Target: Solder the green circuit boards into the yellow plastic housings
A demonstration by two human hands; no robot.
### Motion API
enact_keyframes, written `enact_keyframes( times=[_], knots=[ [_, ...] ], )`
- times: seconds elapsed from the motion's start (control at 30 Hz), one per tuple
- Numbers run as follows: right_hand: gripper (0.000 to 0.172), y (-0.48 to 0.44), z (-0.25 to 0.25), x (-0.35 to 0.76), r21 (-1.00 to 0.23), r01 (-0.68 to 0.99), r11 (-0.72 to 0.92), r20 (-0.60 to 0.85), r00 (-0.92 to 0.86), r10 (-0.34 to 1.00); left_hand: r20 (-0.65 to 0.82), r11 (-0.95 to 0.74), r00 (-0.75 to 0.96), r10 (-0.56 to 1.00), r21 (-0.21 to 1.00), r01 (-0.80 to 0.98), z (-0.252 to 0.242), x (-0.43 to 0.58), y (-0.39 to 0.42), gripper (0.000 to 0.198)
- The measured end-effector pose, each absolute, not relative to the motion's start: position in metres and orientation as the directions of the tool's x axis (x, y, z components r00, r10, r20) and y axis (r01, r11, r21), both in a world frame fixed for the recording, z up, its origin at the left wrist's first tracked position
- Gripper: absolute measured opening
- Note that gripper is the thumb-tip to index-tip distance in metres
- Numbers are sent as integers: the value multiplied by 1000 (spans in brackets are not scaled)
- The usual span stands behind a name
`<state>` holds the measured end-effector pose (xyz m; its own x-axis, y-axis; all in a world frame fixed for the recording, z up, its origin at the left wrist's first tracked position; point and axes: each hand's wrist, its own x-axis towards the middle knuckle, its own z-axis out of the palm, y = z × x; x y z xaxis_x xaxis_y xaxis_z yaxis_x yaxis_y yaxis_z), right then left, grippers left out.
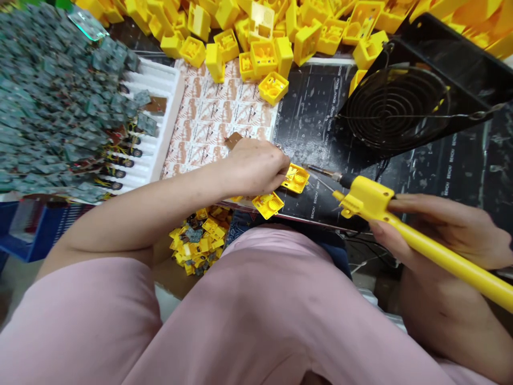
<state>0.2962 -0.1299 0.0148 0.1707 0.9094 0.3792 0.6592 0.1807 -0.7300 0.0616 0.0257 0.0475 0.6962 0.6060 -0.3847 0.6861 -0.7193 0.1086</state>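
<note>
My left hand (pixel 260 167) is closed, its fingertips pinched at the left edge of an open yellow plastic housing (pixel 297 179); what lies between them is hidden. A second yellow housing half (pixel 268 205) rests at the table's front edge, just below that hand. In my right hand (pixel 444 227) is a yellow soldering gun (pixel 371 197), gripped by its handle. Its metal tip and a thin feed tube point left, close to the right side of the housing. A small brown piece (pixel 233 140) lies behind my left wrist.
Circuit boards with wires are heaped on a white foam tray (pixel 170 115) at left. Many yellow housings (pixel 264 56) are piled along the back. A black fan (pixel 395 109) stands at right. Below the table edge, a box holds yellow parts (pixel 200 240); a blue bin (pixel 30 230) is at far left.
</note>
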Motion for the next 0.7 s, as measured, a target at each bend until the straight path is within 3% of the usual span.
enact_keyframes(
  times=[0.13,0.33,0.57,0.7],
  knots=[
    [55,-131,5,297,-692,678,248,498,198,844,-377,-717,690,618,90,691,46,60,22,26],
    [65,-132,-1,302,-671,689,276,522,174,835,-368,-722,704,607,114,682,47,57,26,28],
    [58,-137,-3,296,-700,689,188,460,233,857,-240,-542,689,684,466,700,34,51,27,21],
    [57,-138,-3,297,-754,645,126,391,285,875,-263,-540,651,712,389,747,31,55,28,20]
  ],
)
